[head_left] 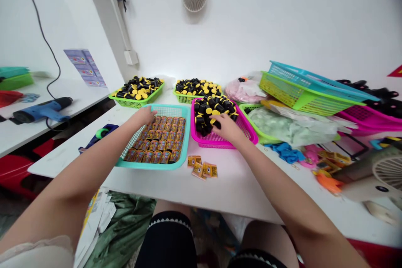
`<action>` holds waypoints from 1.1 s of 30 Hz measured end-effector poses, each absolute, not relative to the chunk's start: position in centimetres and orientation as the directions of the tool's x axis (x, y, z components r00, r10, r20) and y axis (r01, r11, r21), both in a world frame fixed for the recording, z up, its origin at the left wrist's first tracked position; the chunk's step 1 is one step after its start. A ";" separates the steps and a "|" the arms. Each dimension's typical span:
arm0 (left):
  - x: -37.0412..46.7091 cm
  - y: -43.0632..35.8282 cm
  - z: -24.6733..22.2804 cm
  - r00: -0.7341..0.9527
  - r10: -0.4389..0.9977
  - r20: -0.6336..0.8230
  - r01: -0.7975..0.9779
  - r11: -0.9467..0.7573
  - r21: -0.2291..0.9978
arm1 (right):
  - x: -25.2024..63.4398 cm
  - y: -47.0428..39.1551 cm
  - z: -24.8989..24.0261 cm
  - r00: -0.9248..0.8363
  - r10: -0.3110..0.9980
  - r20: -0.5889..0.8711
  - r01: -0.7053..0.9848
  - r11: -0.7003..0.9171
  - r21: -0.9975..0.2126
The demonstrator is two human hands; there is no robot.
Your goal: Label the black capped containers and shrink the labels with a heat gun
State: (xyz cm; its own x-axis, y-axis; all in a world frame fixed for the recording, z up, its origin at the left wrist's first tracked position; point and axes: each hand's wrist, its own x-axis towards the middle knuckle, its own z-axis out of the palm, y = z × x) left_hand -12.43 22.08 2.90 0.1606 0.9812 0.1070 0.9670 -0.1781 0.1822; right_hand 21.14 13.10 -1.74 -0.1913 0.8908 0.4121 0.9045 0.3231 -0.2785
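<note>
My left hand (pixel 144 116) is over the back left corner of a turquoise basket (pixel 169 164), its fingers curled downward; what they hold, if anything, is hidden. Rows of small cylindrical containers with printed orange wrappers (pixel 161 145) fill much of that basket. My right hand (pixel 226 127) reaches into a magenta basket (pixel 248 134), fingers closed around a small black container with a yellow lid (pixel 214 120) at the near side of the heap. Other black and yellow containers (pixel 216 102) are piled there. Several loose orange printed wrappers (pixel 205 169) lie on the table in front of the baskets.
Two green baskets (pixel 138 101) of black and yellow containers stand behind. Stacked baskets (pixel 301 92) and plastic bags (pixel 279 123) crowd the right, near a fan (pixel 370 176). A tape dispenser (pixel 99 135) lies left; a blue heat gun (pixel 44 109) rests on another table.
</note>
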 end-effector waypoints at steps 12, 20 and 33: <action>0.2 1.7 -5.0 0.893 0.419 0.165 0.436 -0.896 -0.083 | 26.4 7.0 -5.9 -0.027 0.517 0.855 0.846 0.467 -0.256; 1.9 1.1 -5.3 0.933 0.359 -0.023 0.344 -0.909 -0.235 | 26.0 6.8 -5.5 -0.059 0.545 0.837 0.810 0.516 -0.279; 2.7 1.4 -4.6 0.802 0.597 0.006 0.520 -0.703 0.486 | 25.5 6.3 -5.1 -0.013 0.553 0.833 0.764 0.543 -0.349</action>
State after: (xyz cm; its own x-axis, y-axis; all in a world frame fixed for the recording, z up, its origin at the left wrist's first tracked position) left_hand 2.73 1.37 -4.63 0.8021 0.5972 0.0060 0.5197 -0.7029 0.4856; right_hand 25.49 6.32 -5.05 -0.0133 0.5533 0.8328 0.7635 0.5435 -0.3489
